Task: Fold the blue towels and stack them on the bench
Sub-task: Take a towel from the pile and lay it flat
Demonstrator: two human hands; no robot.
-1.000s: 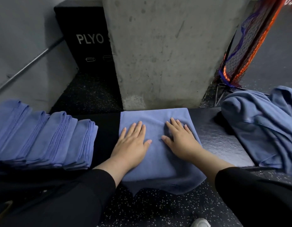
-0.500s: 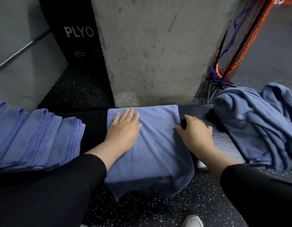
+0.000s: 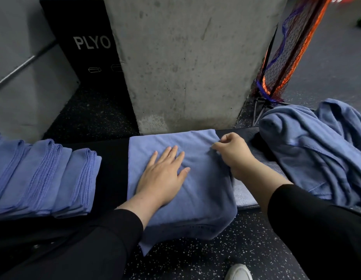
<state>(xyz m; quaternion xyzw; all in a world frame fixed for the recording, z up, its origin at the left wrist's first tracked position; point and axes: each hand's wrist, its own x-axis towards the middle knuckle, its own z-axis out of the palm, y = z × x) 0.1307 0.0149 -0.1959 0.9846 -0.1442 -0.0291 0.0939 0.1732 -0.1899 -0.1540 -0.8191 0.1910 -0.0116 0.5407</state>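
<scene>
Bench (image 3: 244, 196) towel (image 3: 203, 190): left hand (image 3: 162, 174) flat, fingers spread; right hand (image 3: 233, 153) pinches its edge, fingertips hidden.

A second ago I see both hands lying flat, side by side, on the blue towel (image 3: 181, 182). Now the right hand (image 3: 234, 156) is not flat any more. It is over at the towel's right edge, near the far corner, and its fingers (image 3: 217, 147) are curled and pinching the cloth there. The left hand (image 3: 162, 176) is more toward the middle of the towel now, pressing down flat. The towel's right side looks a bit bunched where it is pinched. My view sits a little more to the right than before.
</scene>
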